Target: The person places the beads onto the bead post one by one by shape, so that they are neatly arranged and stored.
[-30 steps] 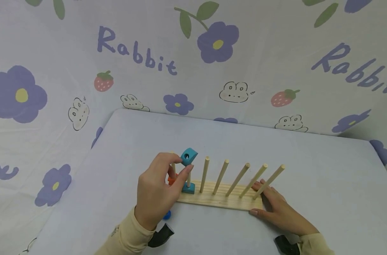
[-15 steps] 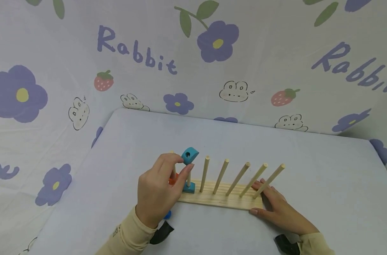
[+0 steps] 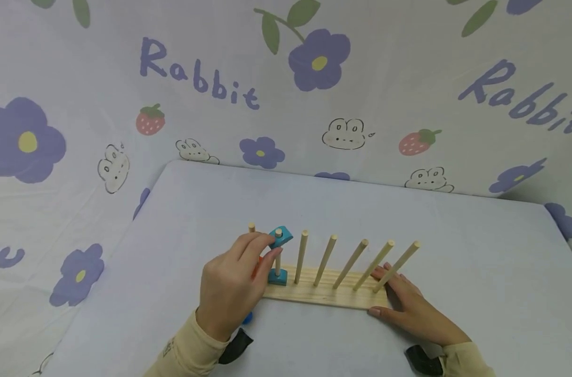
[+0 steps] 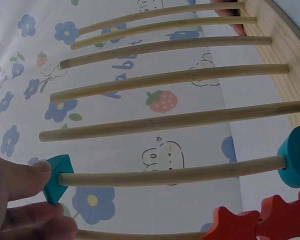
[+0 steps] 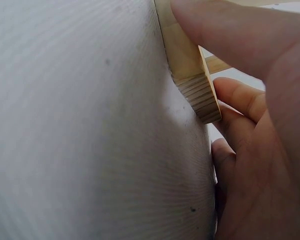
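Note:
My left hand (image 3: 231, 285) pinches a teal block (image 3: 281, 237) between thumb and fingers. That block has a hole and sits round the top of the second peg from the left, as the left wrist view also shows. Lower on the same peg, another teal block (image 3: 277, 277) rests against the wooden pegboard (image 3: 323, 297). Red star-edged pieces (image 4: 280, 217) are on the leftmost peg, mostly hidden by my left hand in the head view. At the board's right end my right hand (image 3: 410, 309) holds it, thumb on the near edge and fingers on the far side.
Several bare pegs (image 3: 301, 256) stand up to the right of the teal blocks. A blue piece (image 3: 248, 318) lies by the left wrist, partly hidden. A dark camera (image 3: 236, 346) is at the left wrist, another (image 3: 424, 360) at the right. A printed cloth backs the white table (image 3: 479, 251).
The left hand has lowered the teal block slightly, from just above the peg onto its tip, which now pokes through the hole. The right hand stays at the board's end.

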